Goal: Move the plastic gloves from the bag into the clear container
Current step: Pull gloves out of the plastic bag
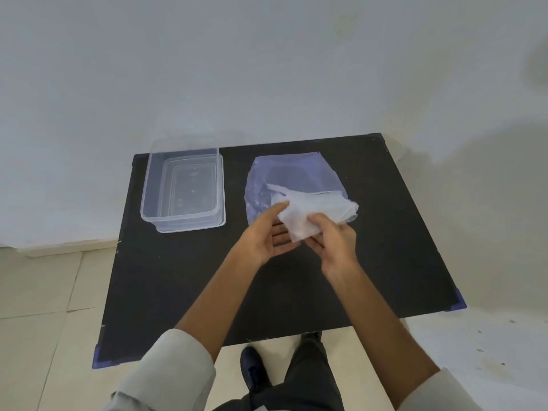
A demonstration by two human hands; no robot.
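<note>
A bluish see-through plastic bag lies flat on the black table, right of centre at the back. A crumpled bundle of whitish plastic gloves sits at the bag's near edge, held between both hands. My left hand is palm-up under the bundle's left side, thumb touching it. My right hand pinches its near right part. The clear container stands on its lid at the table's back left and holds nothing.
A white wall rises just behind the table. Pale floor tiles surround it, and my dark shoes show below the near edge. Blue corner guards mark the table's corners.
</note>
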